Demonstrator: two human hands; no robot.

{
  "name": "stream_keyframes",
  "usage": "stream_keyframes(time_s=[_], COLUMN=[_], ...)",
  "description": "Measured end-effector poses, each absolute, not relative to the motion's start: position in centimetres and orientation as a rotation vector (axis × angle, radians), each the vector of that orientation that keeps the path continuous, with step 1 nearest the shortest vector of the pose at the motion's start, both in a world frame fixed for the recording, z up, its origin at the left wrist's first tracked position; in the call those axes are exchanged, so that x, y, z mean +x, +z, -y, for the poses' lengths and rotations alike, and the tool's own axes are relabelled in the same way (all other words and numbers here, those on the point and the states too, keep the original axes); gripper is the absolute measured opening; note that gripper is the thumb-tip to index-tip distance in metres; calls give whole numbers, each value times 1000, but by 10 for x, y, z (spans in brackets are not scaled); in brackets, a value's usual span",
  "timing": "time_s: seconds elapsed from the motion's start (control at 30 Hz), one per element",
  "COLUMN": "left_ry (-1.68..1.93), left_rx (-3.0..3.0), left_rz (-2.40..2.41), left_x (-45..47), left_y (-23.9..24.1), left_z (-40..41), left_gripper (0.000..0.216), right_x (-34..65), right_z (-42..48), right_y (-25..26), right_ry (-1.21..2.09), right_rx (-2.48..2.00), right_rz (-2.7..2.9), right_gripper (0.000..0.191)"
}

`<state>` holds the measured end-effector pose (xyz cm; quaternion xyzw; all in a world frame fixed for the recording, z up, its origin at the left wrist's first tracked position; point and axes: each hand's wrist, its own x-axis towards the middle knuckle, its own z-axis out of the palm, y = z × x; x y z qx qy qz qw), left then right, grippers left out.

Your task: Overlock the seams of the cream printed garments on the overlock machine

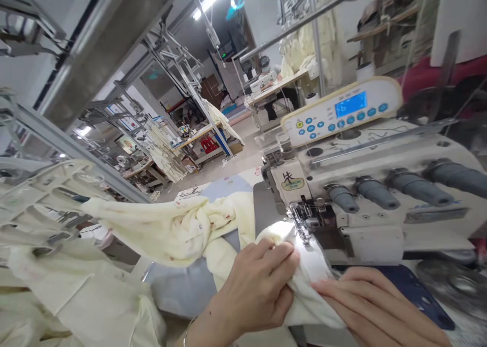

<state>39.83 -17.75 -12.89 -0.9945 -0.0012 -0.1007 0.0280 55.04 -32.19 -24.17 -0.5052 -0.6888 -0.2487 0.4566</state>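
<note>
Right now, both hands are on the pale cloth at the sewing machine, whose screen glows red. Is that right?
Not quite: the head view shows the screen glowing blue. The left hand and right hand are on the pale cloth at the sewing machine.

The left grip (258, 283) reaches up from the bottom edge, back uppermost, its fingers (281, 255) bent and drawn close in a pinching curl. Its wrist (207, 319) slants up toward the right. The right grip (375, 301) comes in from the lower right corner, fingers fairly straight, side by side, pointing left; its thumb is hidden. The two stand near each other, apart.
</note>
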Motion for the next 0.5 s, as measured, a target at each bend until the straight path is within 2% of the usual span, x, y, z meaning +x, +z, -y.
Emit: stream_keyframes(time_s=[0.2, 0.33, 0.5], left_ry=[-293, -286, -230], left_rx=[-3090, -3062, -2966], left_rz=[19, 32, 103], left_x=[402, 412, 418], left_y=[-126, -119, -112], left_z=[174, 164, 159], left_gripper=[38, 35, 21], right_x=[559, 568, 572], right_z=[313, 305, 292], right_y=[-243, -224, -201], right_ry=[-612, -709, -627], right_rx=[-1227, -1210, -1158], right_rz=[1621, 1773, 1609], right_gripper=[40, 30, 25])
